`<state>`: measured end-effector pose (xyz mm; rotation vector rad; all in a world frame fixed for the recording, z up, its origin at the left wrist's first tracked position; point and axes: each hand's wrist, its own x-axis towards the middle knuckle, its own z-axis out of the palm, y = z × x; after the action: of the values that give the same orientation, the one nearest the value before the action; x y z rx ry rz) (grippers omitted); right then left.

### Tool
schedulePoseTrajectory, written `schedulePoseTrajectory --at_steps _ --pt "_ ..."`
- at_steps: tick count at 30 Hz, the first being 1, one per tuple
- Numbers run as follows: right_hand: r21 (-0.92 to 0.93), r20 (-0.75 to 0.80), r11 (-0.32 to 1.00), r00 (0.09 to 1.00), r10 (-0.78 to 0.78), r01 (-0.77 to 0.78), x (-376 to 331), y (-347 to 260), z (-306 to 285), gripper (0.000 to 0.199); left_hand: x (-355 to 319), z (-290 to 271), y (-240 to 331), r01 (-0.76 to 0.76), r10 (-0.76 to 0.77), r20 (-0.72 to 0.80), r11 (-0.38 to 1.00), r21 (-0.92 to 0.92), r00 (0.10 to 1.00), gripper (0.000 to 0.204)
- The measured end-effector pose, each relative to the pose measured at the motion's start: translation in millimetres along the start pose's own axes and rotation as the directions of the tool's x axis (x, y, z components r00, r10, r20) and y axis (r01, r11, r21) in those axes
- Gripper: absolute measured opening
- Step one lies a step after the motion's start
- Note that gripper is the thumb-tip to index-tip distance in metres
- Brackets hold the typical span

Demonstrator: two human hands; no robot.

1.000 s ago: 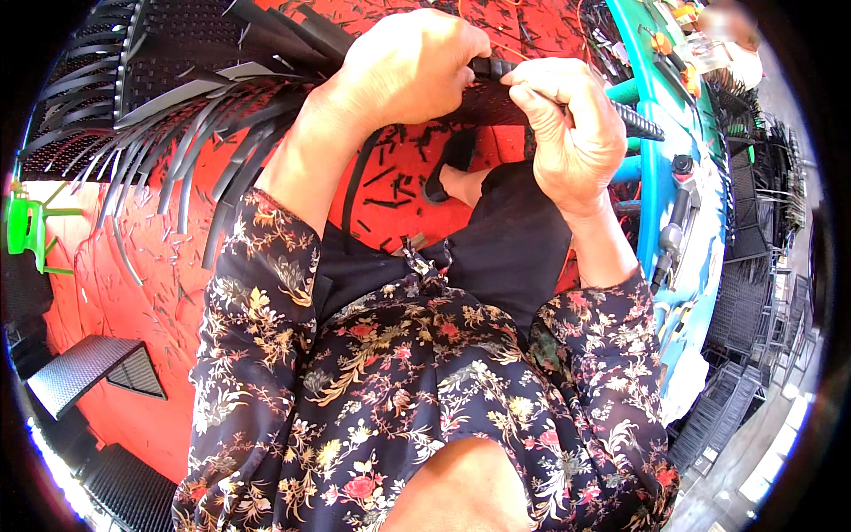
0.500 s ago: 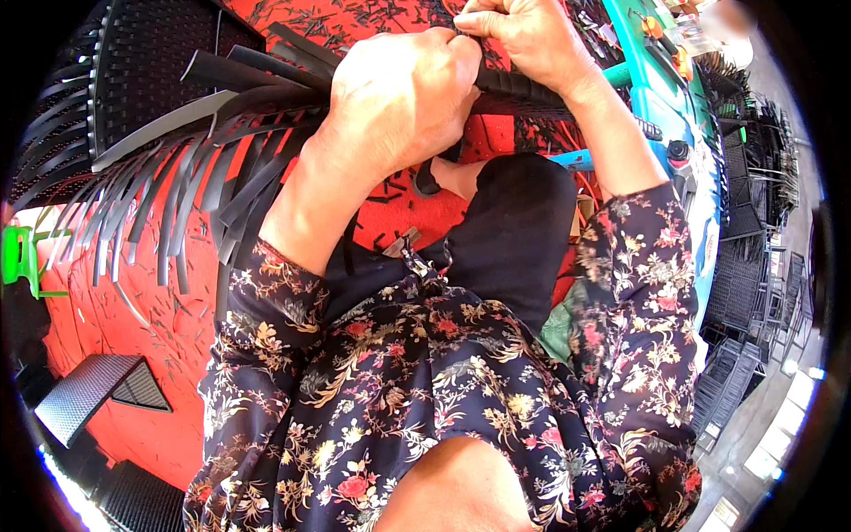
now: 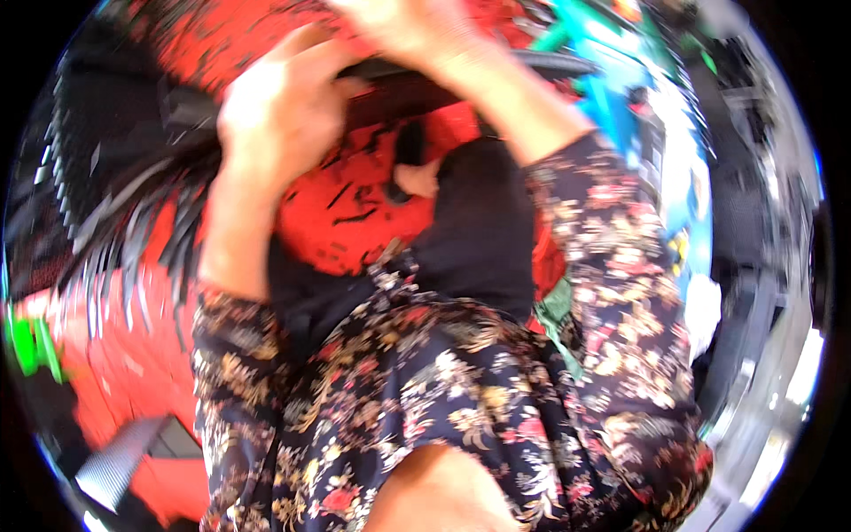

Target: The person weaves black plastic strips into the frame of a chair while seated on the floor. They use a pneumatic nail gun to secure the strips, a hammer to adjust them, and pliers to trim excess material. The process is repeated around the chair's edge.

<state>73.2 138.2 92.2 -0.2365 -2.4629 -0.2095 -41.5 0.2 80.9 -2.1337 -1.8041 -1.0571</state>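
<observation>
Motion blurs much of the view. My left hand (image 3: 284, 106) is closed at the near side of a black wrapped bar (image 3: 390, 93), its fingers curled round it. Above the bar, near the top edge, is my right hand (image 3: 403, 27); its fingers are too smeared to read. Left of my left hand stands a black woven panel (image 3: 115, 115). Loose flat black strips (image 3: 182, 235) hang from the work beside my left forearm.
A red ground sheet (image 3: 332, 213) strewn with black strip scraps lies below. A bright green plastic stool (image 3: 35, 341) and a grey woven piece (image 3: 115, 461) are at the left. Blue-green furniture (image 3: 607, 97) stands at the right. A green cloth (image 3: 557, 310) lies by my right arm.
The whole view has shifted and blurred. Both hands now sit further left and higher in the picture, and my right hand has moved further from my left.
</observation>
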Motion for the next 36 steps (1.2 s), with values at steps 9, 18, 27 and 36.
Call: schedulePoseTrajectory --at_steps 9,18,27,36 --pt "0.265 -0.242 0.688 0.644 0.725 -0.675 -182 -4 -108 0.018 24 -9 -37 0.189 -0.151 0.162 0.948 -0.257 0.975 0.021" --pt "-0.535 0.094 -0.054 -0.123 0.988 -0.843 -299 150 -155 0.076 8 -23 -36 0.21 -0.179 0.162 0.957 -0.199 0.97 0.02" --pt "-0.526 0.166 0.03 -0.068 0.984 -0.85 -347 178 -166 0.042 -15 13 -39 0.047 -0.056 -0.05 0.985 -0.165 0.997 0.02" --pt "0.439 0.363 0.157 0.334 0.87 -0.885 -171 -18 -229 0.029 -2 0 -22 0.201 -0.194 0.084 0.976 -0.083 0.977 0.019"
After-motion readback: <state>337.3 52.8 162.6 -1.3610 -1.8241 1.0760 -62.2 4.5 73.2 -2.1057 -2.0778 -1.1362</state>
